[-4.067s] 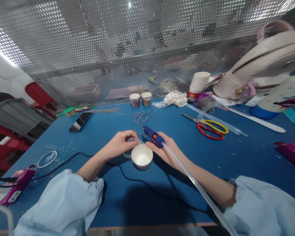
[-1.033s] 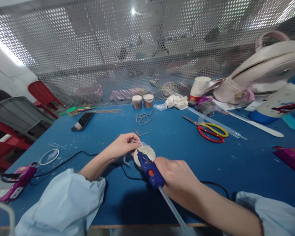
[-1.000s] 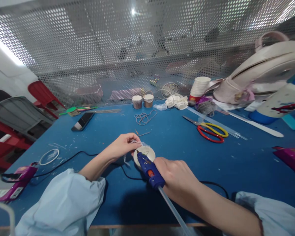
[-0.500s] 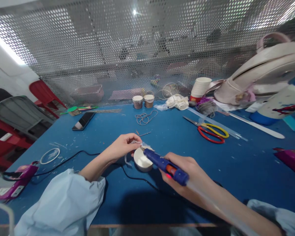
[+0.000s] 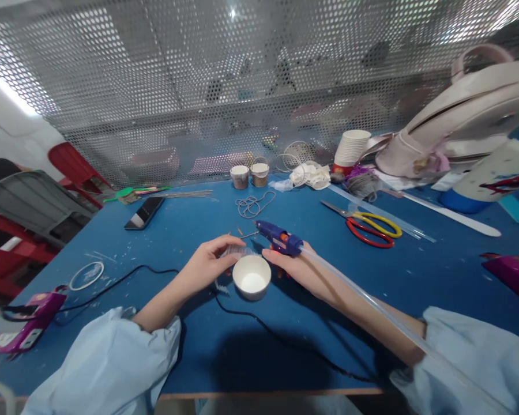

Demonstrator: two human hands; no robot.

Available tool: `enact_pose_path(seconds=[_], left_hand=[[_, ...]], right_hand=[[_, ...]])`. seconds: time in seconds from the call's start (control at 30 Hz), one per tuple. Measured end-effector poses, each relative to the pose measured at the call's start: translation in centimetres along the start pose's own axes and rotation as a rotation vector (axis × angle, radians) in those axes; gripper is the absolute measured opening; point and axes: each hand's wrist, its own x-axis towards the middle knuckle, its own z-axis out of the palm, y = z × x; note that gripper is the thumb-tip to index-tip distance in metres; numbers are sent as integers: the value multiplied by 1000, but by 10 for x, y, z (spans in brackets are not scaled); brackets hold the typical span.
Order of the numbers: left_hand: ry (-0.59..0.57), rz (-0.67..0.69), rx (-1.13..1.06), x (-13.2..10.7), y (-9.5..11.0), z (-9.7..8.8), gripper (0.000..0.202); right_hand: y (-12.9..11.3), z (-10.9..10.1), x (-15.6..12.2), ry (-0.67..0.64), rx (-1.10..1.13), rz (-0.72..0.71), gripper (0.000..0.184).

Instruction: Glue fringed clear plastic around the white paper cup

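Note:
My left hand (image 5: 207, 262) is at the left rim of a small white paper cup (image 5: 251, 278), thumb and fingers closed on a translucent frilly strip (image 5: 236, 251). The strip runs behind the cup, and a loose end hangs down to its left. My right hand (image 5: 298, 268) grips a blue hot glue gun (image 5: 279, 237), tilted with its nozzle pointing left, beyond the cup. A long clear glue stick (image 5: 363, 294) sticks out of the gun's back, over my right forearm. The fingers under the gun are mostly hidden.
Red and yellow scissors (image 5: 367, 227) lie to the right. Further back are two small brown cups (image 5: 240, 177), grey cord (image 5: 255, 204) and stacked paper cups (image 5: 350, 153). A phone (image 5: 145, 213) lies left. A black cable (image 5: 259, 320) crosses in front of the cup.
The glue gun moved from over the cup's rim to beyond it, up and away with my right hand. My left hand stayed by the cup with the strip, its fingers slightly wider.

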Motion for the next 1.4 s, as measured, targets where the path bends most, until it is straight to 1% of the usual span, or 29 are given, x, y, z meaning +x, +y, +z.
enact_pose_path(seconds=[0.1,0.23,0.33,0.43,0.5,0.6,0.7,0.87,1.03,1.27,1.4], left_hand=[[11,30,30,-3,-2,0,18],[-9,99,66,-5,-3,-1,17],[-30,170,86,-4,-4,-2,14],[-47,199,85,-3,-5,-2,15],[-54,192,91,-3,-5,-3,20],[-68,136,111,-4,-3,-3,26],[-65,85,158,-6,1,-1,25],[44,75,299,-8,5,9,15],[130,120,326,-7,3,17,7],[233,97,375,-4,1,26,4],[269,96,410,-4,3,30,3]], right_hand=[[6,4,3,-28,12,-35,26],[11,5,1,-21,32,-81,23],[12,7,-2,-24,33,-88,20],[13,10,-3,-13,24,-88,19],[13,11,-3,-3,18,-88,18],[15,12,-3,7,23,-81,17],[17,13,-2,13,36,-94,15],[21,15,-1,29,38,-131,14],[21,14,-2,19,18,-137,14],[22,14,-3,25,29,-178,14],[23,14,-3,19,30,-177,14]])
